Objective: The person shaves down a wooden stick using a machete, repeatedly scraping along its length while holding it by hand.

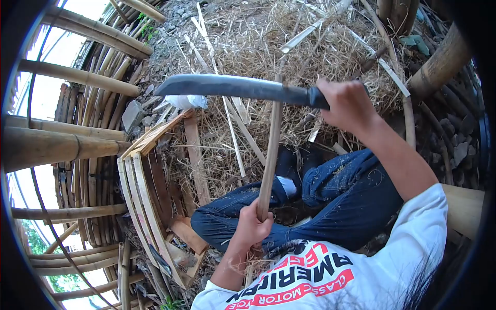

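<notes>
My right hand (347,105) is closed round the dark handle of a machete (227,86), whose long blade points left across the view. In my left hand (252,226) is a bamboo strip (272,155), gripped near its lower end and standing away from me. The blade crosses the strip close to its far end, overlapping it in this view. Below the strip are my bent legs in blue jeans (336,191), dusted with shavings.
A wooden slatted crate (142,196) stands on the left, beside my knee. Curly shavings (248,57) and split strips cover the ground ahead. Bamboo poles (77,77) form a frame at the left, and a thick post (439,64) rises at the right. A white bundle (187,102) lies beyond the crate.
</notes>
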The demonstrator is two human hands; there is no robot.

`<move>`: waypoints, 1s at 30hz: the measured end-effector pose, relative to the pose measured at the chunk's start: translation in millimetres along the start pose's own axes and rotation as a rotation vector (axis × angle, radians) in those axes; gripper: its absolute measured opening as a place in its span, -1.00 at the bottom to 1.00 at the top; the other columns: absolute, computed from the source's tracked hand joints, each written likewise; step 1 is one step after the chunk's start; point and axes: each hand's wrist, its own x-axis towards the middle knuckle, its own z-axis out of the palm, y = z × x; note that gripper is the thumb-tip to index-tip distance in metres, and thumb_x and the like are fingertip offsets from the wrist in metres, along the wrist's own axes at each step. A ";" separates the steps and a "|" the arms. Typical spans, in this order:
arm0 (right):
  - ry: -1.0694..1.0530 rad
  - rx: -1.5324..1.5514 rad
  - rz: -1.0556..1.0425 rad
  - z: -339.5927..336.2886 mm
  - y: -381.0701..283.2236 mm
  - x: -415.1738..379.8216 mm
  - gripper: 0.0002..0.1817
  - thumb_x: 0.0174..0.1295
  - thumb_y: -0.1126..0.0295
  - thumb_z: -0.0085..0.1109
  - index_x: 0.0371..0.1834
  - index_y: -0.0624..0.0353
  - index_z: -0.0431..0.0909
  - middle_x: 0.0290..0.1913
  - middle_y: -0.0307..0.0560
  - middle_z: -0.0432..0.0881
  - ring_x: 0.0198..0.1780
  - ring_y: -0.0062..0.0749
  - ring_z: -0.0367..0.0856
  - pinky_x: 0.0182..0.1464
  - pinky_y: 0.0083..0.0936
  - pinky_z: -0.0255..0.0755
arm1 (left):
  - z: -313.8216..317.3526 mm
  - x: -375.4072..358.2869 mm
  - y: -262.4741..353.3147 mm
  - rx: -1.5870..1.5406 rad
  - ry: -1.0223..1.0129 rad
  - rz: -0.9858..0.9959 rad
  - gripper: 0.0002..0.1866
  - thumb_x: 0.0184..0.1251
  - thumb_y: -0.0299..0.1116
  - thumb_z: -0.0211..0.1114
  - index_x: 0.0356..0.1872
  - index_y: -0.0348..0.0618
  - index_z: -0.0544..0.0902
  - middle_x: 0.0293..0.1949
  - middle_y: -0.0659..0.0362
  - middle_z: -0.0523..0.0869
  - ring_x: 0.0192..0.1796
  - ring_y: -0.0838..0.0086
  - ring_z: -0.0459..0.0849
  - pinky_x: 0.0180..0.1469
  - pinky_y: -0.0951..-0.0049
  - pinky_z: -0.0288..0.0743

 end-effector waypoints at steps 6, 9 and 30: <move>0.026 -0.137 -0.293 0.0 -18.3 -9.6 -0.89 -0.03 0.52 0.24 -0.42 0.12 0.53 -0.59 -0.09 0.63 -0.55 -0.33 0.68 -0.47 -0.45 0.54 | 4.6 -1.0 3.2 0.011 0.016 0.069 -0.78 0.07 -0.57 0.26 -0.23 -0.35 0.54 -0.72 0.08 0.43 -0.70 0.42 0.48 -0.57 0.41 0.36; 0.057 0.031 -0.072 1.2 6.0 8.0 -0.85 -0.04 0.52 0.29 -0.39 0.14 0.53 -0.54 -0.06 0.67 -0.52 -0.30 0.70 -0.43 -0.45 0.59 | -5.0 -1.4 7.3 0.029 -0.038 -0.060 -0.78 0.08 -0.56 0.26 -0.21 -0.35 0.54 -0.71 0.11 0.44 -0.69 0.48 0.47 -0.57 0.44 0.35; 0.020 -0.057 -0.180 3.2 2.9 -3.7 -0.73 -0.19 0.48 0.36 -0.37 0.12 0.52 -0.52 -0.08 0.65 -0.46 -0.27 0.71 -0.43 -0.33 0.55 | 5.6 -2.2 -3.4 -0.082 -0.053 -0.048 -0.84 0.04 -0.56 0.31 -0.39 -0.28 0.50 -0.70 0.22 0.44 -0.66 0.60 0.39 -0.58 0.48 0.27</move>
